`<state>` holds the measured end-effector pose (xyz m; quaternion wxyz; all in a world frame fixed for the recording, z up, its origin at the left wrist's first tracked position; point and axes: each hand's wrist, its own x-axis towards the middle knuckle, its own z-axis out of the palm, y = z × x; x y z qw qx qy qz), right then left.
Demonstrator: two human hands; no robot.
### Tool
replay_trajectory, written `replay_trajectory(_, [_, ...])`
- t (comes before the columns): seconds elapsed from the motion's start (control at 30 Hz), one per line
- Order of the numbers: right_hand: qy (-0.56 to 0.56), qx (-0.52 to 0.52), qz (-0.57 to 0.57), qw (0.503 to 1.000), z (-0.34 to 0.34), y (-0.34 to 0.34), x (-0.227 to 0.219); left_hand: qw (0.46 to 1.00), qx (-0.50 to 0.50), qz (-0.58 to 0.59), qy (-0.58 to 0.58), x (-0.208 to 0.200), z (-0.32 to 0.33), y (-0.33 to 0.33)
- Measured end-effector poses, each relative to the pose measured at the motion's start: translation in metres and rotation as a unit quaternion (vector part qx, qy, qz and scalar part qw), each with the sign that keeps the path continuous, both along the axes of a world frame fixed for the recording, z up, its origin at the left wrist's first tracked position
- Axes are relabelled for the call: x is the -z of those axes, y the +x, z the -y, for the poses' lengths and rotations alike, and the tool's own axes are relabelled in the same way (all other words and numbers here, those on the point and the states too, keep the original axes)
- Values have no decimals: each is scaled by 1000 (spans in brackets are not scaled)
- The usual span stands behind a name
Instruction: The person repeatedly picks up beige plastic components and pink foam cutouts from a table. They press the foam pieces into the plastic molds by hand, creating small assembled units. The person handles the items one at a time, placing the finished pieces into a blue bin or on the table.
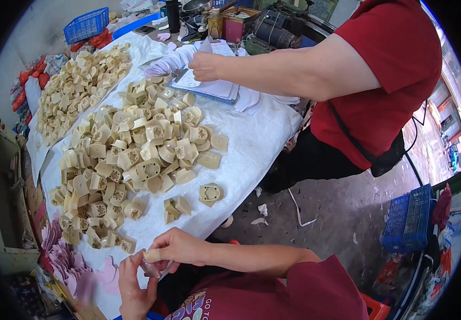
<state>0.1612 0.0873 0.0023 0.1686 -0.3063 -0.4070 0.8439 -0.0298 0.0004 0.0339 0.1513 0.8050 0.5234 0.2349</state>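
Note:
At the near edge of the table, both my hands are closed on a small, shiny pinkish piece point(151, 269). My left hand point(133, 290) grips it between thumb and fingers. From the other side my right hand point(183, 247) pinches it, with a tan covering point(152, 255) on one digit. Fingers hide much of the piece, so its kind is unclear. Just beyond my hands spreads a large pile of beige moulded plastic parts point(147, 152). A pair of these parts point(176, 208) and a single part point(211, 194) lie apart from it.
Pink cut sheets point(66, 261) lie at the table's left. A second heap of beige parts point(83, 80) is farther back. Across the table, a co-worker in red point(380, 74) handles papers on a clipboard point(203, 89). Blue crates point(407, 218) stand on the right.

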Motion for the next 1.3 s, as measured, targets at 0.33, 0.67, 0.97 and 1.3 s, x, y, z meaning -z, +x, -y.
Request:
replay_trajectory(0.33, [136, -1, -10, 991, -4, -1, -9, 998, 30, -46, 32, -15, -13, 6])
replay_trajectory(0.67, [384, -29, 63, 921, -9, 1, -24, 997, -57, -52, -28, -9, -10, 0])
replay_trajectory(0.97, [343, 29, -60, 937, -7, -9, -4, 993, -113, 21, -21, -9, -12, 3])
replay_trajectory(1.3, [301, 29, -49, 952, -13, -20, -7, 963, -224, 145, -26, 4, -13, 9])
